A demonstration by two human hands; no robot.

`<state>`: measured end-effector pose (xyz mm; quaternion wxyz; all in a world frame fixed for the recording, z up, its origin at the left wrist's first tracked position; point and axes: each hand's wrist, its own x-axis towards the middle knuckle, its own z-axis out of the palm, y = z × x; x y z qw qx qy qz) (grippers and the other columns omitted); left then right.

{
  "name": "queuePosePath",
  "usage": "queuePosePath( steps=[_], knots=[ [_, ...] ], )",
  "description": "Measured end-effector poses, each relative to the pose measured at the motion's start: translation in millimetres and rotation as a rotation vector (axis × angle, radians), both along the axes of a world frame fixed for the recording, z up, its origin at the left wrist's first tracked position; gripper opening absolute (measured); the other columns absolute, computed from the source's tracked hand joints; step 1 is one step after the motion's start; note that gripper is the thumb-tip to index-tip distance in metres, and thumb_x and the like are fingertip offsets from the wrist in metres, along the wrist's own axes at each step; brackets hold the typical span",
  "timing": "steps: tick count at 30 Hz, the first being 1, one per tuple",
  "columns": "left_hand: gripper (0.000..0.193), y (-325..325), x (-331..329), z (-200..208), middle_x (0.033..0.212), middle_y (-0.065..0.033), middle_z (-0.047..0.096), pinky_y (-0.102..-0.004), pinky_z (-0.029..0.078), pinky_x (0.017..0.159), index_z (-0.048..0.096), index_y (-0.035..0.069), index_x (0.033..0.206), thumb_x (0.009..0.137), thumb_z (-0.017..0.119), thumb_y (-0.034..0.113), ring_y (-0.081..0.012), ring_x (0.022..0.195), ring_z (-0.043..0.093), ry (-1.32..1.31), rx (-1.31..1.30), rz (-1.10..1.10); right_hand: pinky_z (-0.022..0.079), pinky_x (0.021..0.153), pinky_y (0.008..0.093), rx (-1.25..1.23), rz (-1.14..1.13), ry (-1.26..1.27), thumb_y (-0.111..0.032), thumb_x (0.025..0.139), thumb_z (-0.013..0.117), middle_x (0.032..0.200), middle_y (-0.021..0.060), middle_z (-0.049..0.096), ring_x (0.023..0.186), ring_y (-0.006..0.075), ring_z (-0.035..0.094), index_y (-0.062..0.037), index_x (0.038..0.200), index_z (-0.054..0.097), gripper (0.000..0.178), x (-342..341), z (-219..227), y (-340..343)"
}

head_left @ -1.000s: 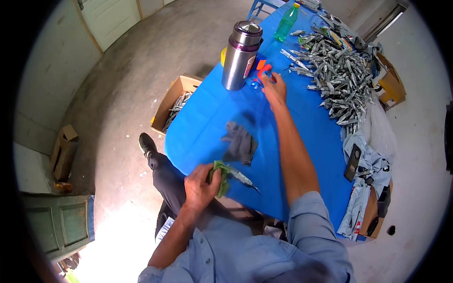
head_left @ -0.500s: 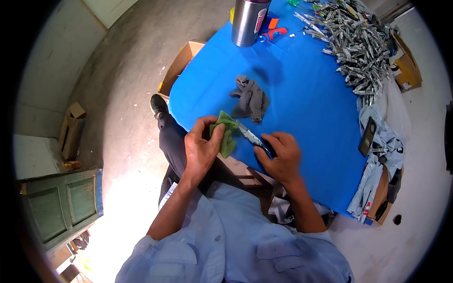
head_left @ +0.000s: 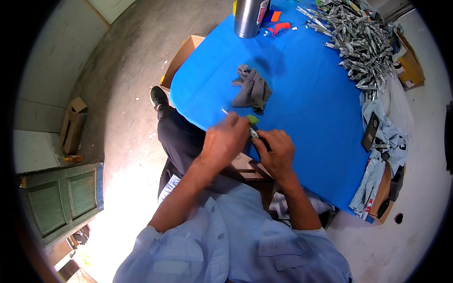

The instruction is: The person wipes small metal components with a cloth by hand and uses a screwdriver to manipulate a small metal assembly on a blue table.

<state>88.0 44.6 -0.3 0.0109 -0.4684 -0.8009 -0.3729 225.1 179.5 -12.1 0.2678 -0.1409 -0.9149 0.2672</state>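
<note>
My left hand (head_left: 225,141), a little blurred, is closed over a green cloth (head_left: 253,119), and only a small part of the cloth shows above the fingers. Right beside it, my right hand (head_left: 277,152) grips a slim pen-like object, silver-white and dark (head_left: 255,134). Most of that object is covered by my hands. A thin pale tip (head_left: 224,112) pokes out past my left fingers; whether it belongs to the same object I cannot tell. Just beyond my hands, a crumpled grey cloth (head_left: 255,92) lies on the blue-covered table (head_left: 306,127).
A large heap of slim silvery objects (head_left: 363,52) covers the table's far right. A steel tumbler (head_left: 248,19) stands at the back, near a red-and-blue tool (head_left: 278,29). Plastic bags (head_left: 389,125) and a dark flat device (head_left: 371,132) lie along the right edge. An open cardboard box (head_left: 181,59) sits beyond the left edge.
My left hand has moved right, up against my right hand, and the green cloth is now around or against the slim object. My right hand has shifted slightly left.
</note>
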Motion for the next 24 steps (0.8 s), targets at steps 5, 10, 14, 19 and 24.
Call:
queuePosePath(
  steps=[5, 10, 14, 19, 24],
  knots=[
    [0.011, 5, -26, 7, 0.094, -0.0151, 0.069, -0.0457, 0.057, 0.066, 0.073, 0.007, 0.105, 0.095, 0.074, 0.009, -0.0388, 0.075, 0.07, -0.058, 0.031, 0.088, 0.045, 0.068, 0.0431, -0.004, -0.001, -0.011, -0.013, 0.085, 0.083, 0.083, 0.0065, 0.065, 0.076, 0.0305, 0.061, -0.0095, 0.097, 0.074, 0.015, -1, 6, 0],
    [0.013, 7, 2, 11, 0.093, -0.0154, 0.068, -0.046, 0.057, 0.065, 0.071, 0.005, 0.106, 0.094, 0.074, 0.009, -0.0388, 0.075, 0.07, -0.093, 0.114, -0.004, 0.045, 0.067, 0.0438, 0.04, 0.003, -0.024, -0.011, 0.085, 0.08, 0.083, 0.0079, 0.065, 0.075, 0.0312, 0.061, -0.0078, 0.097, 0.074, 0.013, 1, -3, 2],
    [0.017, 9, 33, 5, 0.092, -0.0158, 0.065, -0.0475, 0.056, 0.064, 0.067, 0.007, 0.11, 0.094, 0.073, 0.009, -0.0404, 0.074, 0.068, -0.122, 0.023, -0.088, 0.045, 0.066, 0.043, 0.049, 0.006, -0.062, -0.007, 0.084, 0.08, 0.082, 0.0097, 0.066, 0.074, 0.0307, 0.061, -0.0061, 0.097, 0.074, 0.014, 3, -5, 8],
    [0.013, -1, -8, 4, 0.093, -0.0154, 0.068, -0.0479, 0.056, 0.065, 0.068, 0.005, 0.106, 0.094, 0.074, 0.009, -0.0402, 0.075, 0.069, 0.009, 0.003, 0.017, 0.046, 0.067, 0.0438, -0.042, 0.019, 0.016, -0.006, 0.084, 0.079, 0.082, 0.0091, 0.065, 0.075, 0.0322, 0.062, -0.0065, 0.096, 0.074, 0.013, 0, 4, 2],
    [0.011, 2, -17, 6, 0.092, -0.0153, 0.069, -0.0462, 0.057, 0.066, 0.07, 0.004, 0.103, 0.094, 0.075, 0.009, -0.0392, 0.077, 0.071, -0.051, 0.063, 0.045, 0.046, 0.067, 0.0437, -0.053, 0.002, 0.003, -0.006, 0.083, 0.079, 0.082, 0.0091, 0.066, 0.075, 0.0325, 0.062, -0.0066, 0.096, 0.073, 0.014, 0, -1, 1]
  ],
)
